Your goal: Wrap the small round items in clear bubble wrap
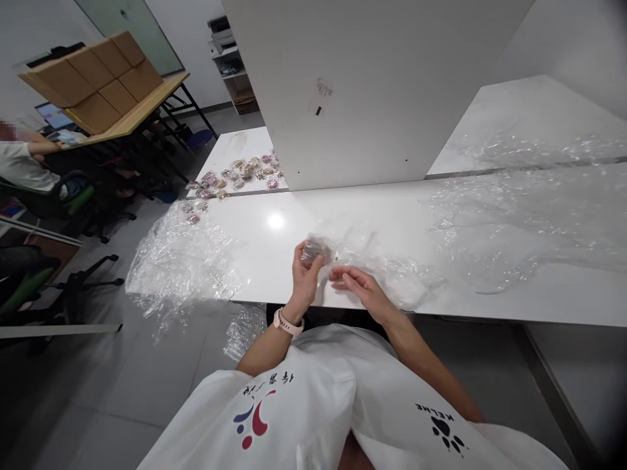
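Observation:
Just above the near edge of the white table, my left hand (305, 277) is closed around a small greyish bundle (316, 248) in clear plastic wrap. What lies inside the wrap cannot be made out. My right hand (360, 284) hovers beside it, fingers loosely stretched toward the bundle and a little apart, with nothing visible between them. A loose length of clear plastic film (399, 274) trails from near the bundle to the right, behind my right hand. A pale watch band (288, 322) circles my left wrist.
Small wrapped pieces (245, 171) lie at the table's back left. Crumpled bubble wrap (181, 261) hangs over the left end; more clear sheeting (514, 228) covers the right. A white upright panel (362, 98) stands behind. A seated person (29, 163) is at far left, near cardboard boxes (98, 85).

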{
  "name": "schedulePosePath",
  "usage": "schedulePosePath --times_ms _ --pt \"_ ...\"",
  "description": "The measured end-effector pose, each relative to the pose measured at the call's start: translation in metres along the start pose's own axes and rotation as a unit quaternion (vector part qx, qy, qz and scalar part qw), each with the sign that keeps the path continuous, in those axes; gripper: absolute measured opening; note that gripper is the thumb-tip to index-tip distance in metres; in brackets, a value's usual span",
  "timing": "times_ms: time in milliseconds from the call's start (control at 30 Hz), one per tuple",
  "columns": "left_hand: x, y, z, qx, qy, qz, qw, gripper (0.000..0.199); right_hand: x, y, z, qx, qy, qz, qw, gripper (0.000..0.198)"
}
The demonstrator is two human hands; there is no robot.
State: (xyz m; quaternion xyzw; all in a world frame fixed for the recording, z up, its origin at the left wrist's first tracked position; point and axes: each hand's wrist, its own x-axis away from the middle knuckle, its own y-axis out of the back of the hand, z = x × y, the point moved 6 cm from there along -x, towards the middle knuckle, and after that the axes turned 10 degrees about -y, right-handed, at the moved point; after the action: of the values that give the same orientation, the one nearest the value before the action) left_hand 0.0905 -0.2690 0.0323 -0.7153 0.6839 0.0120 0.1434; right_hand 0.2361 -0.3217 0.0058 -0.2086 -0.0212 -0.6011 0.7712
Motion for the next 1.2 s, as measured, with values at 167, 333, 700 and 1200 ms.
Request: schedulePosePath --times_ms 167,333,700,1200 --pt "-0.006 0.013 -0.050 -0.029 -0.057 0.070 0.995 0.038 0.003 0.004 -0.009 -0.195 -0.131 -0.016 0.972 0.050" --pt "0.025 -0.012 -0.053 -0.051 0.091 0.355 0.929 0.038 -0.034 0.021 0.014 -0.271 -0.210 -0.037 0.939 0.027" --pt "0.003 0.013 0.018 0.073 0.321 0.158 0.931 0.035 0.011 -0.044 0.082 0.401 0.248 0.138 0.871 0.030" --pt "0.018 -0.046 -0.012 0.244 0.380 0.237 0.860 0.021 0.043 0.047 0.082 0.429 0.237 -0.159 0.857 0.026"
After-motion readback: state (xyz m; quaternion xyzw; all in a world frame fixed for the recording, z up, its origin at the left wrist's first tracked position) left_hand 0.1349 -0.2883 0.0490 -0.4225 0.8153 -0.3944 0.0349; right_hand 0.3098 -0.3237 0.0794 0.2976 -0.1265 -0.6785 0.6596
